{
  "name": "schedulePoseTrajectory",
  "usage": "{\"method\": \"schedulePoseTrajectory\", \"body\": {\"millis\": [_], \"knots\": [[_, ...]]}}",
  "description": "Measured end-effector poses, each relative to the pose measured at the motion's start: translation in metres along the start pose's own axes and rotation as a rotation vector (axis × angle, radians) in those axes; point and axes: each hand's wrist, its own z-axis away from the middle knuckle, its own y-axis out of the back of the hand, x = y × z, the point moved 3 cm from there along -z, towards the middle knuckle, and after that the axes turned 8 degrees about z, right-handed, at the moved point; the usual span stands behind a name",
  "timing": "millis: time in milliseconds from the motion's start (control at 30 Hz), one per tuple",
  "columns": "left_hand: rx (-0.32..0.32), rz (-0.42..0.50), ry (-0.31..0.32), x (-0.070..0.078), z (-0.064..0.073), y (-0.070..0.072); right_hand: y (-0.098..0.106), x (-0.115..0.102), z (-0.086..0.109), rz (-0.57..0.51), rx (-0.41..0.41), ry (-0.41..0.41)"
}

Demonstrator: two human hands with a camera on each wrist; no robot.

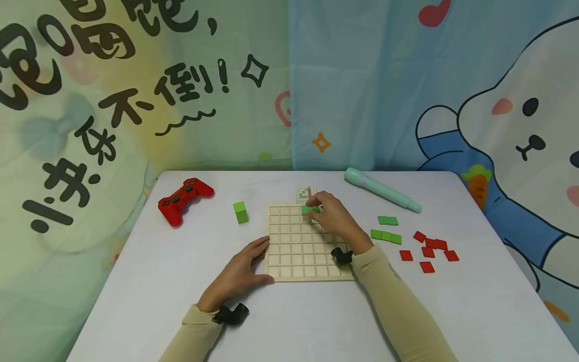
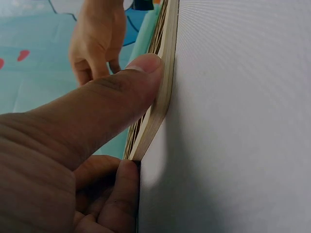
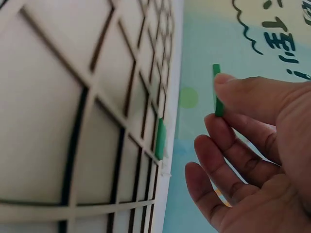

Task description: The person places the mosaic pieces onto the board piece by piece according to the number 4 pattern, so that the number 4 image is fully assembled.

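Note:
A square wooden grid board [image 1: 289, 251] lies on the white table. My left hand [image 1: 239, 274] rests against its left edge, thumb by the near corner and fingers farther up; the left wrist view shows the straight thumb [image 2: 116, 97] on the rim. Over the board's far row, my right hand [image 1: 332, 216] pinches a thin green tile [image 3: 217, 92] edge-on between thumb and forefinger, the other fingers loosely bent. One green tile [image 3: 161, 140] sits in a cell along the board's far edge. Behind the board lies a small card [image 1: 304, 194] with a green and red grid pattern, partly hidden.
Right of the board lie loose green tiles [image 1: 386, 236] and several red tiles [image 1: 427, 267]. A mint-green marker-shaped tube [image 1: 382, 190] lies behind them. To the left are a green block [image 1: 241, 213] and a red game controller [image 1: 181, 203]. A printed curtain [image 1: 334, 90] hangs behind the table.

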Motion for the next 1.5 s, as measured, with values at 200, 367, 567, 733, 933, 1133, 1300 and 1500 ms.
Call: {"method": "schedulePoseTrajectory", "body": {"millis": [200,367,567,733,933,1133,1300,1500], "knots": [[0.002,0.004,-0.004,0.001,-0.001,0.000,-0.006,0.005,-0.006,0.093,-0.079,-0.044],[0.005,0.004,-0.005,0.001,-0.001,0.000,-0.008,0.003,-0.009,0.134,-0.117,-0.024],[0.005,0.006,0.004,-0.001,0.000,0.000,-0.012,-0.003,-0.009,0.193,-0.093,0.014],[0.002,-0.003,0.003,-0.001,0.000,0.000,-0.014,-0.004,-0.009,0.198,-0.085,0.022],[0.003,-0.013,0.009,-0.001,0.000,0.001,-0.016,-0.003,-0.009,0.199,-0.078,0.041],[0.010,-0.002,0.000,0.000,-0.001,0.000,-0.017,-0.003,-0.007,0.202,-0.083,0.023],[0.011,-0.008,-0.006,0.000,-0.001,0.001,-0.017,-0.004,-0.005,0.211,-0.085,0.007],[0.012,0.008,0.002,0.001,-0.001,0.000,-0.016,-0.001,-0.003,0.215,-0.071,0.019]]}}
